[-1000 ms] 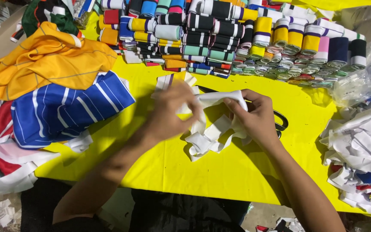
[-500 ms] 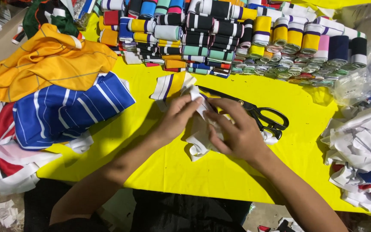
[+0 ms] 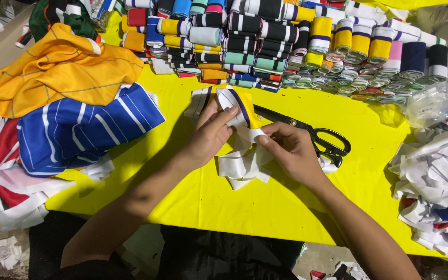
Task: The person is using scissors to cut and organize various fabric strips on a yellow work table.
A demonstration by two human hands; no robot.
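Both hands have drawn closer, pinching the white fabric strips (image 3: 242, 158).

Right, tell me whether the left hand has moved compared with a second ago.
Yes. The left hand has shifted right along the yellow table, closer to the black scissors, and now pinches the striped fabric strip.

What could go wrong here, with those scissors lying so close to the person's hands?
The black scissors lie right beside the right hand, so a careless reach might catch them. The loose white strips under both hands could slide off the yellow table or tangle as the left hand folds them.
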